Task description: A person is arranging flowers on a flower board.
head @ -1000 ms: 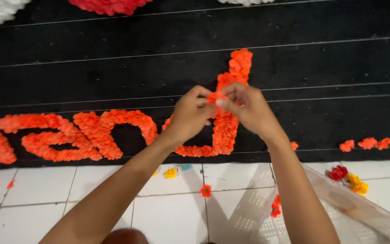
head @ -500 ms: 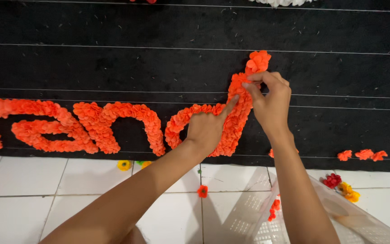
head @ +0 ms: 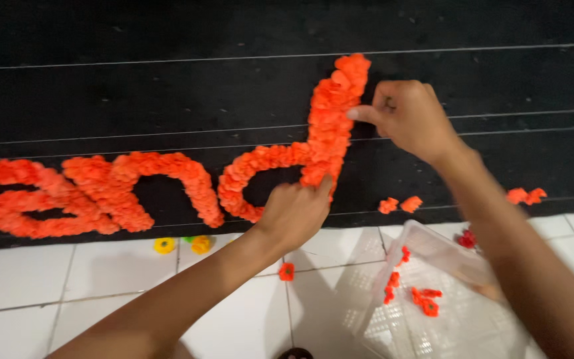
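Right hand (head: pixel 410 119) first: its fingers (head: pixel 361 114) are pinched together at the upper stroke of the orange flower lettering (head: pixel 330 126), thumb and forefinger closed on the edge of a bloom there, though whether they hold a loose one or only press one down, I cannot tell. Left hand (head: pixel 298 211) sits lower, fingers curled and its thumb (head: pixel 324 184) pushing flat against the foot of that same stroke; nothing is gripped in it, it only steadies.

These little flowers look feather-light and soft, crumpled petals that would crush under a hard squeeze, so a gentle fingertip pinch at the petal rim or base looks right. They seem to sit loosely on the black cloth (head: pixel 167 86), so a careless nudge could shift the neighbours.

Outward now: the lettering runs away to the left in thick curved strokes across the cloth, which carries thin pale lines across it. A few spare orange blooms (head: pixel 398 205) lie on the cloth just right of the stroke, more (head: pixel 526 195) farther right. Below, on the white tiled floor (head: pixel 101 279), sit two yellow flowers (head: pixel 182 245) and one stray orange flower (head: pixel 286 271). At the right, under the right forearm, a clear plastic box (head: pixel 433 312) holds a handful of orange and red blooms.
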